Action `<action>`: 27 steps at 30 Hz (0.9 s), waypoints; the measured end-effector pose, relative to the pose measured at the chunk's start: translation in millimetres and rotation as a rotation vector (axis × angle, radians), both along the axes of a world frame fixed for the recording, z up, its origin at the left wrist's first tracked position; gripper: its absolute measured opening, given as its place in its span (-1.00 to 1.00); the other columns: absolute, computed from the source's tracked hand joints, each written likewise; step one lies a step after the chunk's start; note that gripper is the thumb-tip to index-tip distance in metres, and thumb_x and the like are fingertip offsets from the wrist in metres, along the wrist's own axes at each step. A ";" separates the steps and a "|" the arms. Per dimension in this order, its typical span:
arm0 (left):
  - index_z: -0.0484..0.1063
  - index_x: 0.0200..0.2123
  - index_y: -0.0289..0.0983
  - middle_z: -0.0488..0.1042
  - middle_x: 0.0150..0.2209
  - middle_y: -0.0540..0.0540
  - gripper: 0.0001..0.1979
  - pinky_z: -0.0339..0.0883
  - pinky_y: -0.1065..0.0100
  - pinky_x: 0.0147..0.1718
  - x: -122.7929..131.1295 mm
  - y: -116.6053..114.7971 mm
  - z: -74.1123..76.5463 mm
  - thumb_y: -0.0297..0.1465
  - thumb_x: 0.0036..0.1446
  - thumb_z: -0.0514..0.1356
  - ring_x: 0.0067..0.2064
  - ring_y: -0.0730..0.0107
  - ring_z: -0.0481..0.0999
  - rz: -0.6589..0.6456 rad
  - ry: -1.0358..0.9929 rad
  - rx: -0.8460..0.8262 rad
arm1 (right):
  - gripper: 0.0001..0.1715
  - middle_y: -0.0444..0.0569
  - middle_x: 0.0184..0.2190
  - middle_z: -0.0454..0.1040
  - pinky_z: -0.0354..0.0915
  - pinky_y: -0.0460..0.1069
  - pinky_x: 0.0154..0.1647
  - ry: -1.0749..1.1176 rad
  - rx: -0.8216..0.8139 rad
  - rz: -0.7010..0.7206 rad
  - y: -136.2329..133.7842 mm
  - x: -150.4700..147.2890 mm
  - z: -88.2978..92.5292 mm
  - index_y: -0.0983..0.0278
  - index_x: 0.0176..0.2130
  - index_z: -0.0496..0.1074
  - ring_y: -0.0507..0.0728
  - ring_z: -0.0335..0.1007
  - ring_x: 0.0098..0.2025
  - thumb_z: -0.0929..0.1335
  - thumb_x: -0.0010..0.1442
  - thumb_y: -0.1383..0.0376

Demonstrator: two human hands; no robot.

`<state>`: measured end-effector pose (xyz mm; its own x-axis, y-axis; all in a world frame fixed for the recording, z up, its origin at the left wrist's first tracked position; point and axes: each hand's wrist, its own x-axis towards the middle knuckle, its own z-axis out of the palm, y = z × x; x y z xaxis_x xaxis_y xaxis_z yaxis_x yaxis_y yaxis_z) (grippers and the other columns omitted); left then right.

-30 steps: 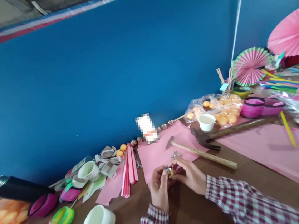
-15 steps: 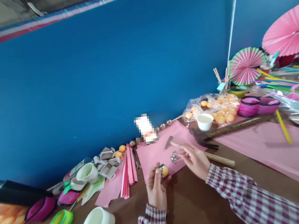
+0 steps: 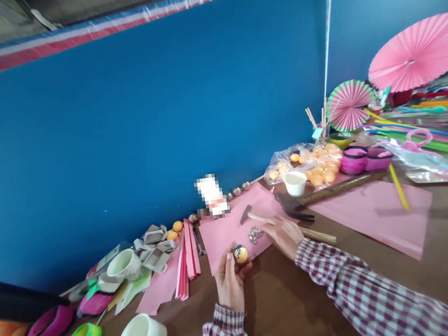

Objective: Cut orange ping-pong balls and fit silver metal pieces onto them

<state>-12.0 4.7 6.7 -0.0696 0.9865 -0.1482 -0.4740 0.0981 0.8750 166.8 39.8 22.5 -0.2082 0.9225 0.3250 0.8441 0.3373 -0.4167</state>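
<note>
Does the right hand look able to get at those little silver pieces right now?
Yes, it seems so: the right hand is close beside the silver pieces on the pink paper, with nothing visible between them. It is over the small hammer's handle; whether it grips that is unclear.

- Moderate light, the blue panel (image 3: 141, 118) brighter at upper right
- Highlight on the ball (image 3: 240, 254)
- Faint shadow across the right pink sheet (image 3: 376, 229)
- Edges stretched, right corners dark

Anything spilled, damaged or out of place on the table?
Nothing clearly stands out. The small shiny pieces beside the right hand lie loose on the pink paper, but in one compact heap, so probably placed rather than spilled.
</note>
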 end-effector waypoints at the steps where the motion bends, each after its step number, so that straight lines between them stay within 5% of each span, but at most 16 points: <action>1: 0.35 -0.10 -0.28 0.45 -0.29 -0.15 -0.58 0.40 0.31 -0.39 0.4 -0.2 0.5 -0.25 -0.06 0.16 -0.35 0.33 0.49 -0.001 0.006 0.000 | -0.74 -0.15 -0.12 0.38 0.14 -0.07 -0.28 -0.013 0.003 -0.005 0.3 -0.3 -0.1 0.13 -0.29 0.41 0.08 0.23 -0.19 0.17 0.14 0.33; 17: 0.35 -0.10 -0.29 0.45 -0.35 -0.13 -0.56 0.37 0.35 -0.43 2.1 -1.9 2.3 -0.23 -0.08 0.17 -0.42 0.41 0.47 -0.018 0.064 0.003 | -0.72 -0.05 -0.40 0.43 0.07 -0.08 -0.42 -0.155 0.038 -0.076 1.5 -0.5 -2.8 0.22 -0.34 0.37 0.07 0.25 -0.35 0.12 0.16 0.28; 27: 0.34 -0.09 -0.31 0.45 -0.35 -0.14 -0.56 0.38 0.35 -0.43 1.2 -1.0 -0.5 -0.24 -0.06 0.15 -0.40 0.38 0.48 -0.029 0.046 0.020 | -0.71 -0.14 -0.22 0.43 0.15 -0.08 -0.27 -0.044 0.034 -0.024 0.8 1.4 -2.4 0.11 -0.23 0.39 0.07 0.27 -0.24 0.15 0.15 0.28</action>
<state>-10.8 3.6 6.2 -0.0470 0.9909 -0.1261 -0.4304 0.0939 0.8977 168.2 40.6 20.1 -0.2008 0.9159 0.3474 0.8697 0.3299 -0.3672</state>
